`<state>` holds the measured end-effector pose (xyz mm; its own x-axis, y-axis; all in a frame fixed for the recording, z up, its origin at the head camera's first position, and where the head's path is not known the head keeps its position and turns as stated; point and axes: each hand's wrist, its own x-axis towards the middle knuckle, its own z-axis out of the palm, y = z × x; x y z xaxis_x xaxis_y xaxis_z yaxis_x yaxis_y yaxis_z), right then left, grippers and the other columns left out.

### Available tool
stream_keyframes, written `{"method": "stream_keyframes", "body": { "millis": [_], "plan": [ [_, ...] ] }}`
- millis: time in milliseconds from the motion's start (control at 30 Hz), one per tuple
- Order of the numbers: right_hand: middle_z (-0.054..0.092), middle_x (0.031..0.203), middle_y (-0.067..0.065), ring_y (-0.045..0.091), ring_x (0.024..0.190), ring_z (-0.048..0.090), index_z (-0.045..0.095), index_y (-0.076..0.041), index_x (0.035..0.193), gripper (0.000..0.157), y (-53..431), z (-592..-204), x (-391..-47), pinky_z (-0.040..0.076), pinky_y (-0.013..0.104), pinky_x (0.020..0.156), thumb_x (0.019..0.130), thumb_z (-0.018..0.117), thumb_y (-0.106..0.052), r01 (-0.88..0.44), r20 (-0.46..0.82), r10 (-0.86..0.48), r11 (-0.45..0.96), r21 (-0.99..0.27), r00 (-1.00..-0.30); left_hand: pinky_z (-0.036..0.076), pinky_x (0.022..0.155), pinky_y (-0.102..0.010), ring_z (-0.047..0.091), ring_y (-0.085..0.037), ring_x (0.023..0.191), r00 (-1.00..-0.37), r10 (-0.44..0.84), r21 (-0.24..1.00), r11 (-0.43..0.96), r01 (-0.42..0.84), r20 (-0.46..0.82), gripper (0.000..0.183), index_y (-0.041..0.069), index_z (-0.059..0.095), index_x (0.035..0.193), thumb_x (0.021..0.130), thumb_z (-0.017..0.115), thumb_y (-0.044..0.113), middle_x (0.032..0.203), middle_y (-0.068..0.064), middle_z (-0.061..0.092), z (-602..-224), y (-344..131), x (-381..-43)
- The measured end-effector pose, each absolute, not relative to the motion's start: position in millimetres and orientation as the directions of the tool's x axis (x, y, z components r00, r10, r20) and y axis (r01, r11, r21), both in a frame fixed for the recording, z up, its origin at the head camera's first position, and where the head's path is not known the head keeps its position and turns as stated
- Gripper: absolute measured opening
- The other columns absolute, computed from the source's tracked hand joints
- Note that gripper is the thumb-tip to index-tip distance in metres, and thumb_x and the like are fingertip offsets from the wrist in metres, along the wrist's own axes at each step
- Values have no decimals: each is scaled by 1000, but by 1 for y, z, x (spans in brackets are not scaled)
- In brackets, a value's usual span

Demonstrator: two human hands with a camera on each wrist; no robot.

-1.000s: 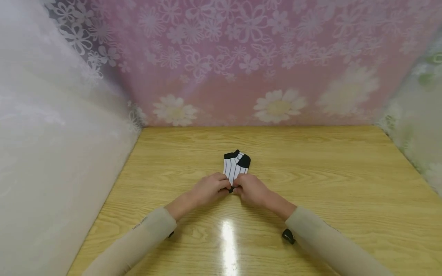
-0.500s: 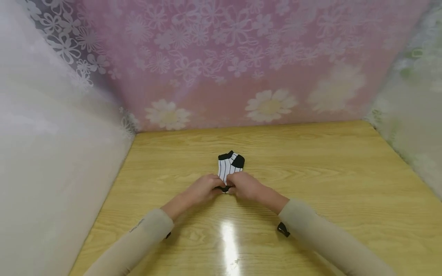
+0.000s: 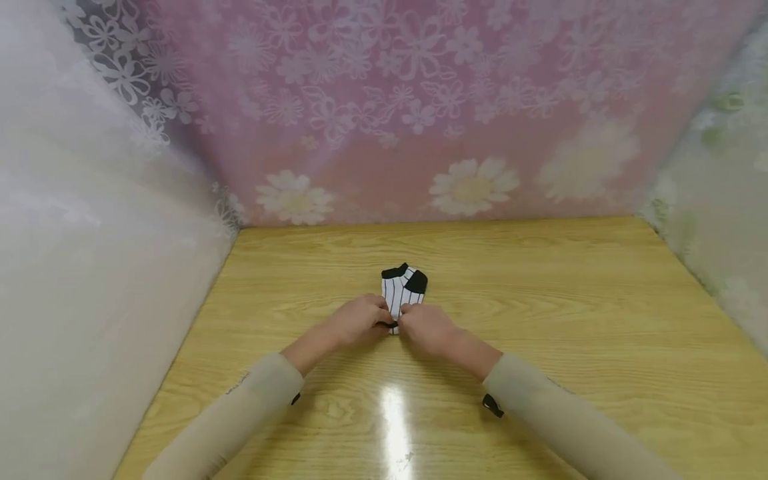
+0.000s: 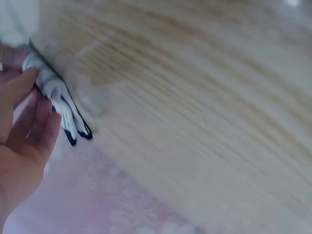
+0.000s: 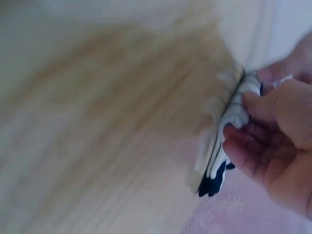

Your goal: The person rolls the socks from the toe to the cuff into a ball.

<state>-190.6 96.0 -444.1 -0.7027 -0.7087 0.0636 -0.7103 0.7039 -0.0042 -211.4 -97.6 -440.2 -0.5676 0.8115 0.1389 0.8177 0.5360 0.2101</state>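
A white ankle sock [image 3: 393, 290] with thin black stripes lies on the wooden table, its black cuff and heel pointing away from me. My left hand [image 3: 360, 320] pinches the near left side of the toe end, and my right hand [image 3: 427, 328] pinches the near right side. Between the fingertips the toe end is turned up on itself, with a black strip and a striped fold showing. Both wrist views show the sock [image 4: 66, 109] edge-on in layers, its near end curled into a roll [image 5: 236, 117] under thumb and fingers.
The wooden table [image 3: 540, 287] meets a pink flowered backdrop [image 3: 372, 167] behind the sock. A pale wall [image 3: 102, 267] borders it on the left, another pale flowered wall [image 3: 714, 220] on the right. A black object [image 3: 492, 405] shows beneath the right sleeve.
The sock's black toe tip, earlier pointing toward me, is now folded up, and striped fabric shows at the near edge. Both hands stay at that end. The head view has shifted slightly.
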Motion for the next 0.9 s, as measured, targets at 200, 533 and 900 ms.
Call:
{"method": "stream_keyframes", "body": {
  "millis": [200, 533, 900],
  "plan": [
    [50, 61, -5, 14, 63, 47, 61, -13, 62, 30, 99, -430, -204, 41, 30, 55, 90, 72, -13, -607, -20, -639, 740, -289, -769, 52, 76, -29, 57, -19, 87, -570, 796, 68, 569, 819, 206, 6, 9, 71, 95, 90, 74, 13, 95, -2, 61, -451, -92, -205],
    [64, 89, 10, 28, 82, 59, 74, -6, 99, 11, 92, -433, -191, 55, 40, 74, 90, 69, -6, -686, 81, -682, 726, -39, -727, 52, 78, -31, 54, -19, 92, -626, 773, 143, 612, 778, 99, 18, 8, 73, 111, 97, 61, 8, 102, -3, 60, -453, -95, -211],
    [63, 77, 1, 16, 73, 56, 71, -8, 80, 11, 102, -446, -201, 51, 34, 67, 90, 67, -4, -614, 76, -629, 714, -336, -773, 53, 84, -35, 63, -17, 97, -677, 734, 371, 611, 699, 65, 17, 11, 68, 110, 93, 70, 15, 105, -3, 68, -449, -104, -217]
  ]
}}
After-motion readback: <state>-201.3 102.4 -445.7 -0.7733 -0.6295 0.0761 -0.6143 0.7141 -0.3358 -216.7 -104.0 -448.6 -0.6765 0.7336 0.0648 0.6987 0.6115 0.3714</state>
